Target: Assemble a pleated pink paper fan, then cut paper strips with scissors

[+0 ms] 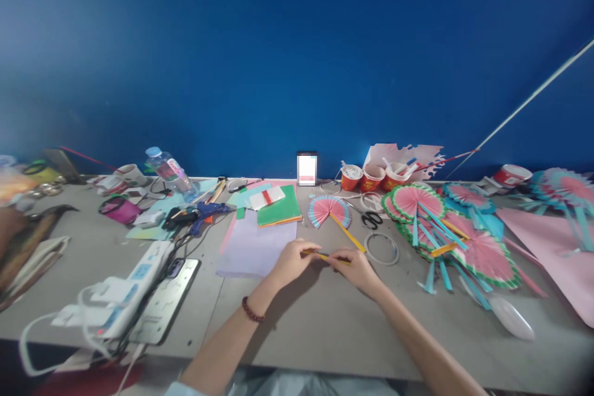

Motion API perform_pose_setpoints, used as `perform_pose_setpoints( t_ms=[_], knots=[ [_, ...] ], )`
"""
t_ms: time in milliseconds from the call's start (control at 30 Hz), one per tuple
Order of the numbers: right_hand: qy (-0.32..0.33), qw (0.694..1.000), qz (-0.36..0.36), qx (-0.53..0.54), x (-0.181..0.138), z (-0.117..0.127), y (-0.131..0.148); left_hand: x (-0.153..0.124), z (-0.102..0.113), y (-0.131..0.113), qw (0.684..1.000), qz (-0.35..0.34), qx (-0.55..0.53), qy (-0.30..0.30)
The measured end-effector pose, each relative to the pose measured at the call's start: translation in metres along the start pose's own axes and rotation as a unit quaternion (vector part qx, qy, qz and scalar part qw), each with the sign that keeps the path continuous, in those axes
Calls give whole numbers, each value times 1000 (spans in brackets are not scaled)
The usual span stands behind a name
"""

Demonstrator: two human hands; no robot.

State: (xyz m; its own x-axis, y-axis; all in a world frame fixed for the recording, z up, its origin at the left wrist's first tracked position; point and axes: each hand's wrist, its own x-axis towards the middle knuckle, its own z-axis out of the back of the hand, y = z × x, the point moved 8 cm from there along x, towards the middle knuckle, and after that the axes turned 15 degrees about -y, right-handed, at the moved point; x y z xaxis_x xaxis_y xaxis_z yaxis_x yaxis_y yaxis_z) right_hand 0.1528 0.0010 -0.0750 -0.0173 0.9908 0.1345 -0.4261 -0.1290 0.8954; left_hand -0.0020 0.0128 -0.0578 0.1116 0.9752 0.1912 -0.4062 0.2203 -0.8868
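A: What did we list for the hands?

B: Left hand (pixel 294 260), one: fingers pinched closed on a yellow strip (pixel 321 255). Right hand (pixel 357 269), one: likewise pinched, farther along what we took to be the same strip.

A: Location?

B: Above the near middle of the grey table (pixel 325 334), between the two hands, right of the lilac paper sheet (pixel 257 247).

A: How far along did we rate the work?

B: Under way, we judged. Done: one small pink-and-blue pleated fan (pixel 325 207), bearing a yellow stick (pixel 348 233), lay just beyond the hands; green-edged pink rosettes (pixel 494 253) lay piled at right. Left: the handling of the strip seemed unfinished, since both hands were on it and we saw it joined to nothing.

A: Condition of the strip?

B: Narrow, slender, plain yellow, roughly level from hand to hand. Fingers covered parts of it; whether it was folded, rolled or flat, we could not tell.

A: Nearby?

B: Black-handled scissors (pixel 371 219), one pair, apart from both hands.
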Motion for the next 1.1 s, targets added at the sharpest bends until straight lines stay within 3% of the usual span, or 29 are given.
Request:
perform_pose_setpoints(
  t_ms=[133,300,567,833,967,1100],
  knots=[
    [16,996,-77,46,-2,-2,-11,4,5,13,990,98,-101,-17],
    [33,993,-94,63,-4,-6,-11,6,5,24,976,157,-147,-34],
    [34,993,-99,50,-4,-5,-9,6,9,13,987,102,-116,-48],
    [151,980,-107,80,-15,-14,4,-5,-5,-1,990,71,-117,11],
    [145,982,-92,80,-14,-15,7,-9,-15,-2,981,104,-159,25],
    [101,989,-85,69,-9,-13,4,-8,-15,8,954,172,-244,-27]
  ],
)
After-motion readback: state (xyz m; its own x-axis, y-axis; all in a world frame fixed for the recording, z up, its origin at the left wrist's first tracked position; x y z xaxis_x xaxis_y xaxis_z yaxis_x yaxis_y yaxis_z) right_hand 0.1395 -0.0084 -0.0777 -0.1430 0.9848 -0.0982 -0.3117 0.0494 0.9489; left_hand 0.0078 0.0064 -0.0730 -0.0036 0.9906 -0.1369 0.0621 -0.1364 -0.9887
